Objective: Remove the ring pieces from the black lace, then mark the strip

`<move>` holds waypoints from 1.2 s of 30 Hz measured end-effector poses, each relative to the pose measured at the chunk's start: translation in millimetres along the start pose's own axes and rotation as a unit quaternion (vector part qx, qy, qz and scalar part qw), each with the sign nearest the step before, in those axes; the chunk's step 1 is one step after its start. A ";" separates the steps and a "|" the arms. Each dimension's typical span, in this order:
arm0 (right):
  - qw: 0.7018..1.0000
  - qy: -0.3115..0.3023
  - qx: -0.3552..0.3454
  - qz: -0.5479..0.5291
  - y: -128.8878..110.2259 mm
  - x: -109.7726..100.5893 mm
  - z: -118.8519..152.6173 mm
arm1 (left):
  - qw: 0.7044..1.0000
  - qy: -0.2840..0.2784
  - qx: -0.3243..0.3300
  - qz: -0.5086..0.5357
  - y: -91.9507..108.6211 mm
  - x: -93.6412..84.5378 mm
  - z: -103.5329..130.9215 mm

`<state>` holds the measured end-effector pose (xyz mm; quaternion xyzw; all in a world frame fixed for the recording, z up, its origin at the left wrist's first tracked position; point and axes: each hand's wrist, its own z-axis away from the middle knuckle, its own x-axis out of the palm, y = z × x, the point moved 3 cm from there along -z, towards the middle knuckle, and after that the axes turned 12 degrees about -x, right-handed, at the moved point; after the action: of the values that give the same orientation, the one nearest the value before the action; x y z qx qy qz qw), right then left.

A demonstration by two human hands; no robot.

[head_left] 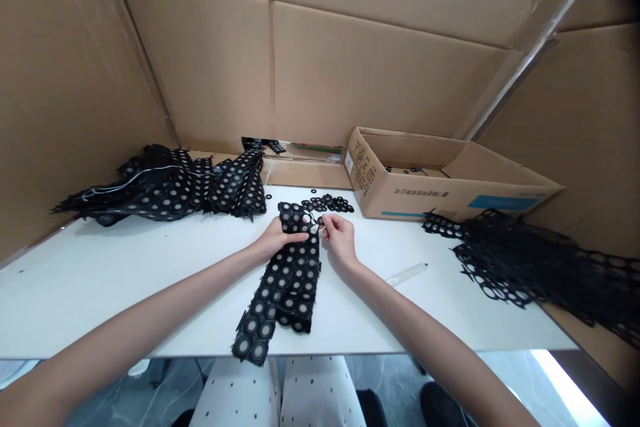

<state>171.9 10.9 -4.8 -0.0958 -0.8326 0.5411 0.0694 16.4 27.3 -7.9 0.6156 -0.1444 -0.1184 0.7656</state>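
A black sheet [297, 273] with rows of pale round discs hangs folded over the middle of the table, one lower corner reaching past the front edge. My left hand [274, 239] grips its upper left side, thumb lying across the front. At the upper right edge of the sheet, my right hand [341, 237] is closed in a pinch, with what looks like a small black ring at the fingertips. Fine detail there is too small to make out. Just beyond both hands lies a loose pile of small black rings [330, 203].
A heap of similar dotted black sheets [170, 190] lies at the left. An open cardboard box [420, 197] stands back right with a few black rings inside. Black perforated netting [530, 260] spreads at the right edge. A clear pen-like tool [407, 275] lies nearby. Cardboard walls [200, 67] enclose the table.
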 end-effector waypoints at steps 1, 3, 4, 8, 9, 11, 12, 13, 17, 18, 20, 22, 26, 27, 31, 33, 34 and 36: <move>1.000 0.007 0.003 -0.009 -0.4 1.2 0.9 | 1.000 -0.002 -0.003 0.005 -0.2 -0.2 -0.4; 0.999 0.029 -0.004 -0.025 -1.4 -0.6 -0.8 | 1.000 -0.005 -0.006 0.011 0.3 -0.3 0.2; 0.998 0.051 -0.013 -0.029 -1.5 -4.5 -3.7 | 1.000 -0.009 -0.007 0.011 0.9 -0.1 1.0; 0.986 0.164 -0.040 -0.009 2.7 -31.7 -20.9 | 1.000 -0.028 -0.001 -0.009 3.8 0.6 4.1; 0.987 0.157 -0.042 0.007 4.2 -35.9 -24.3 | 0.999 -0.031 0.002 -0.016 4.5 0.4 4.3; 0.992 0.108 -0.044 0.053 6.5 -37.9 -27.4 | 0.999 -0.034 0.005 -0.038 6.0 -0.3 3.7; 0.993 0.076 -0.046 0.082 6.7 -36.2 -27.0 | 0.998 -0.038 0.005 -0.053 6.7 -0.6 3.2; 0.991 0.045 -0.051 0.112 5.6 -33.5 -25.7 | 0.997 -0.044 0.004 -0.067 7.3 -0.8 2.6; 0.963 -0.024 -0.163 0.215 -16.1 -23.9 -18.5 | 0.994 -0.056 -0.004 -0.096 7.9 -2.0 1.1; 0.951 -0.039 -0.206 0.227 -24.2 -22.5 -16.9 | 0.994 -0.054 -0.006 -0.099 7.4 -2.4 1.0; 0.927 -0.094 -0.275 0.236 -37.6 -19.1 -13.4 | 0.993 -0.048 -0.007 -0.104 5.8 -2.9 1.0; 0.904 -0.175 -0.308 0.238 -43.3 -14.1 -9.6 | 0.994 -0.039 0.004 -0.100 4.8 -3.2 1.2; 0.885 -0.269 -0.295 0.240 -37.4 -5.8 -4.6 | 0.992 -0.044 0.045 -0.107 5.8 -1.8 1.7; 0.887 -0.274 -0.287 0.236 -35.4 -4.7 -4.3 | 0.991 -0.051 0.048 -0.117 6.0 -1.0 1.7; 0.880 -0.289 -0.290 0.239 -33.4 -0.8 -2.3 | 0.987 -0.052 0.053 -0.141 7.3 -0.2 2.1; 0.866 -0.296 -0.311 0.255 -34.2 2.3 0.5 | 0.988 -0.029 0.055 -0.143 7.9 -0.8 3.1; 0.863 -0.293 -0.315 0.263 -34.0 3.9 1.6 | 0.988 -0.021 0.056 -0.144 8.2 -0.7 3.7; 0.876 -0.271 -0.297 0.266 -31.6 5.7 1.8 | 0.988 -0.021 0.063 -0.142 8.8 0.7 5.1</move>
<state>163.3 -1.8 23.4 -0.1795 -0.8833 0.2713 -0.3376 15.3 24.3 1.8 0.6741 -0.0787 -0.2300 0.6975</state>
